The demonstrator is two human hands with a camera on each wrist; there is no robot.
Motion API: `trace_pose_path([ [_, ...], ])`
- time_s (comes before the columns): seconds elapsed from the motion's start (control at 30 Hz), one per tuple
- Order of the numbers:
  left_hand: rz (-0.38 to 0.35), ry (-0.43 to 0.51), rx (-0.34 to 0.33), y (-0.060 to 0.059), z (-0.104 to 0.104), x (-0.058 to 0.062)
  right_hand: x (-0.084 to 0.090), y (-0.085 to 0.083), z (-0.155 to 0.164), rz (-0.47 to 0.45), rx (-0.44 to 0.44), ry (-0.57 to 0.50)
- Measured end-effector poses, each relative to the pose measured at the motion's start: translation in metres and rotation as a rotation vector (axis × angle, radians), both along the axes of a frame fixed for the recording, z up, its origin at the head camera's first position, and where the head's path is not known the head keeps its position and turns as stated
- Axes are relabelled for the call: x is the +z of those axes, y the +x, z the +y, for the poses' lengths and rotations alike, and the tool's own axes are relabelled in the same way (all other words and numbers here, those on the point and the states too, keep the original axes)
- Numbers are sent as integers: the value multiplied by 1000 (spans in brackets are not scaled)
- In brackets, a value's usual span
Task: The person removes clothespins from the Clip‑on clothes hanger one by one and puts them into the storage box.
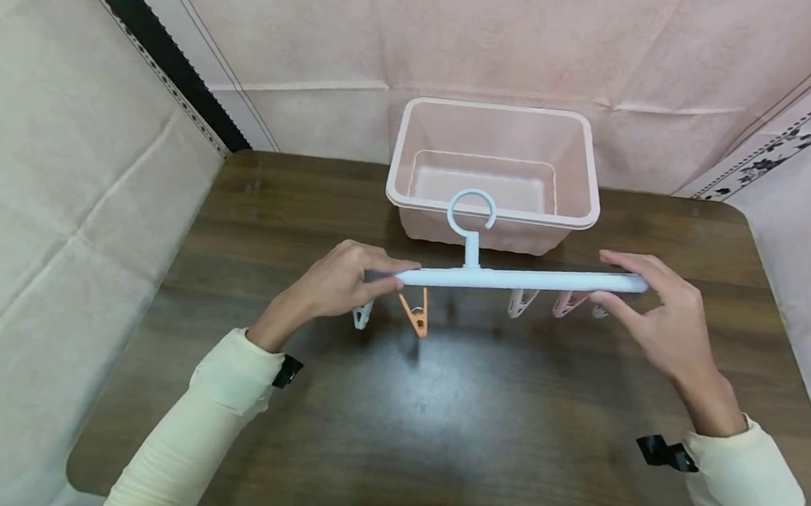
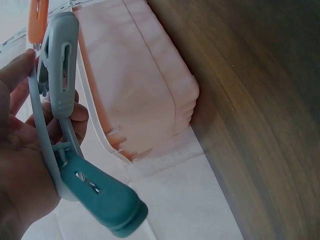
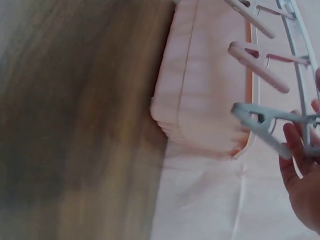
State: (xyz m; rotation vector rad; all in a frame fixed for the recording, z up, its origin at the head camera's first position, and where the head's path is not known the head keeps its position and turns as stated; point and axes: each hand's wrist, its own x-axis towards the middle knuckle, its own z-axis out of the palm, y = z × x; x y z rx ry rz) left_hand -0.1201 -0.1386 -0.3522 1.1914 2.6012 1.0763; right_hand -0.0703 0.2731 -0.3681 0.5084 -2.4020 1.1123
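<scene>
A pink plastic bin [image 1: 495, 173] stands at the far middle of the dark wooden table [image 1: 436, 414], open side up; what shows of its inside holds nothing, though the near wall hides part of its floor. Just on the near side of it, a pale blue clip hanger [image 1: 518, 278] is held level above the table, its bar running left to right and its round hook [image 1: 472, 211] standing up in front of the bin's near wall.

The left hand [image 1: 339, 279] grips the bar's left end, fingers curled over the top and thumb beneath. The right hand [image 1: 658, 313] pinches the right end, fingers laid along the top and thumb under it.

Clothespins hang below the bar: an orange peg [image 1: 415, 314] near the left hand, a white one [image 1: 362, 314] partly behind that hand, and a white and a pink one [image 1: 569, 304] towards the right, the last half hidden by the right fingers. The left wrist view shows a grey peg [image 2: 62, 75] and a teal piece [image 2: 107, 197] close up against the palm; the right wrist view is blurred, with the hanger cut off at the frame's right edge.
</scene>
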Motion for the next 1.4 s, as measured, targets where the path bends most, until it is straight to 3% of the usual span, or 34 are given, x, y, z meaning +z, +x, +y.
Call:
trace_pose_path([
  [0.23,-6,6,16,-2,0,4,-15,13,9,-286,-139,-134],
  [0.37,-16,8,24,-1,0,5,-22,16,12,-343,-146,-249],
  [0.5,-13,24,24,0,0,4,-25,19,12,-338,-121,-322],
  [0.87,-17,40,65,0,-3,5,-16,25,14,-269,-207,-390],
  [1.1,-21,47,58,0,-3,3,-9,29,14,-215,-271,-297],
  [1.4,8,45,47,2,0,3,-11,33,11,-221,-327,-163],
])
